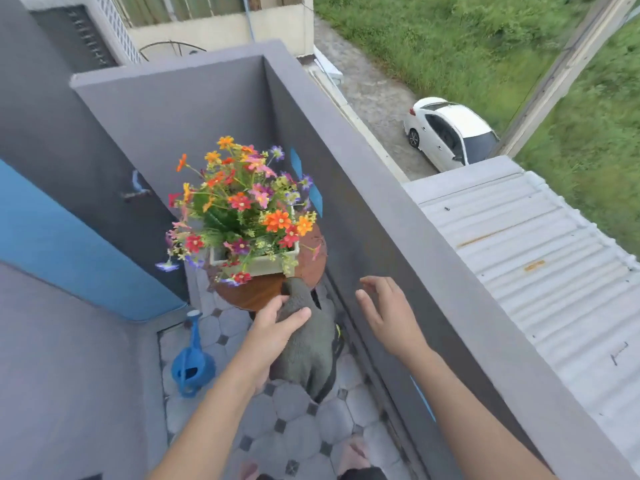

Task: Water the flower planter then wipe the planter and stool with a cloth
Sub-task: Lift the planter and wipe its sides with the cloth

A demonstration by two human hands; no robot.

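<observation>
Planter (260, 264) holds flowers (242, 202).

Small home balcony, upstairs, w/ a grey parapet wall (398, 237) round it and a tiled floor (294, 427), pale octagons w/ dark squares btwn. Domestic stuff: flower planter (256, 263) on a round wooden stool (256, 294) in the corner, blue watering can (192, 365) on the floor nr a blue wall panel (69, 244). Over the wall, well below: white car (450, 133) parked on a gravel lane, grass (467, 36) beyond, corrugated roof (536, 271) just beside the parapet. AC unit (90, 32) top left.
</observation>
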